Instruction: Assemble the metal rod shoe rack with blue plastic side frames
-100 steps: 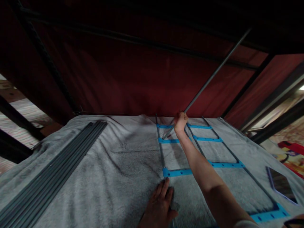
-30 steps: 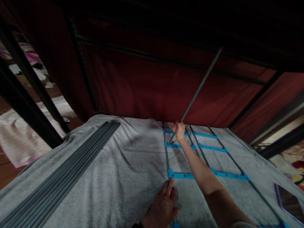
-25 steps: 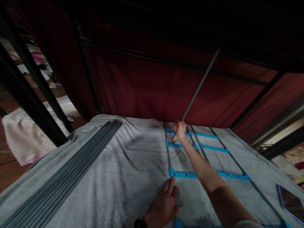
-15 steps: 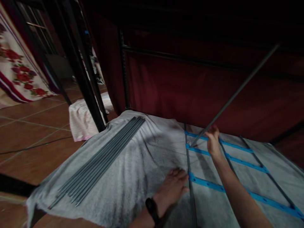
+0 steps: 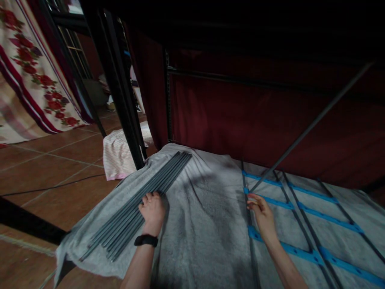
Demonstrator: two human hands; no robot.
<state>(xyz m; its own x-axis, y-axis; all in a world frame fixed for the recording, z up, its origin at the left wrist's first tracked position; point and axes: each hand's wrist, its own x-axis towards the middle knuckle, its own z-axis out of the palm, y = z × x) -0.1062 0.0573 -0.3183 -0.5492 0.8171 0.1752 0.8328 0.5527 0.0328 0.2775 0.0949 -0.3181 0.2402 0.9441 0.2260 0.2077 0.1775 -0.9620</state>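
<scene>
A row of thin grey rods (image 5: 126, 216) lies on the grey cloth at my left. My left hand (image 5: 152, 209), with a black band at its wrist, rests on their middle with its fingers curled over them. At the right, blue strips with holes (image 5: 285, 249) join dark rods laid flat in ladder-like frames. One grey rod (image 5: 309, 130) stands slanting up to the right, its lower end at a blue strip's end (image 5: 246, 191). Just below that end is my right hand (image 5: 262, 212), fingers bent and apart, with nothing visible between them.
The grey cloth (image 5: 204, 237) covers a low surface. Behind it hangs a dark red curtain (image 5: 240, 120) with a black bar. A black metal post (image 5: 120, 88) rises at the left, near a striped cloth (image 5: 118, 154). A cable (image 5: 60, 186) crosses the tiled floor.
My left hand has moved left from the blue strip onto the row of rods. My right hand has dropped from beside the slanting rod to below its lower end. The view has turned slightly left.
</scene>
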